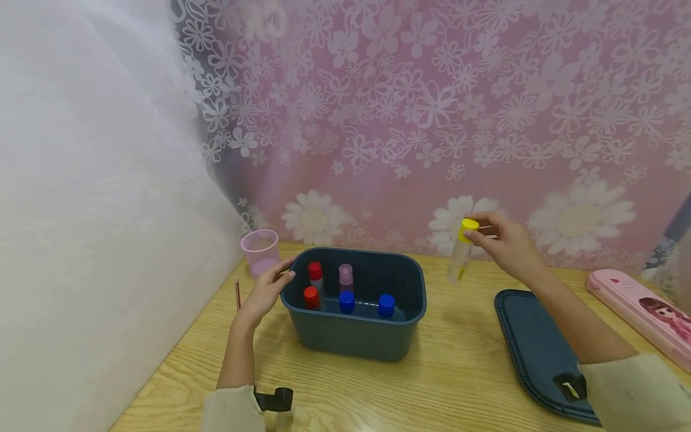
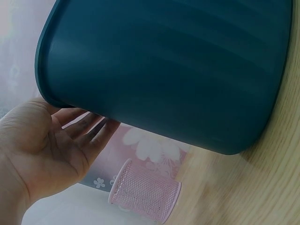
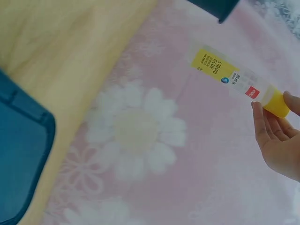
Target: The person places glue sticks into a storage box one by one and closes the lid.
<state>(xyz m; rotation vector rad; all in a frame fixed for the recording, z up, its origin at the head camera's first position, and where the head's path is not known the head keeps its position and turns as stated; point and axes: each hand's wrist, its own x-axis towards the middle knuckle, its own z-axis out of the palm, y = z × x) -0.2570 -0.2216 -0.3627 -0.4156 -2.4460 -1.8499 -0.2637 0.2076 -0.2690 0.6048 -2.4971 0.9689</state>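
Observation:
In the head view my right hand (image 1: 510, 246) holds a clear liquid glue bottle (image 1: 459, 261) by its yellow cap, thumb against fingers. The bottle hangs upright, slightly tilted, above the table to the right of a dark blue-green storage bin (image 1: 353, 339). "LIQUID GLUE" reads on its label in the right wrist view. My left hand (image 1: 264, 294) grips the bin's left rim; its fingers (image 2: 96, 133) lie against the outside wall. Inside the bin stand two red-capped bottles (image 1: 315, 271), two blue-capped bottles (image 1: 385, 306) and one pink-capped bottle (image 1: 346, 275).
A dark lid (image 1: 540, 348) lies on the wooden table (image 1: 448, 372) under my right forearm. Beyond it is a pink pencil case (image 1: 621, 291). A pink mesh cup (image 1: 261, 255) and a pencil (image 1: 237, 294) are left of the bin. A flowered curtain hangs behind.

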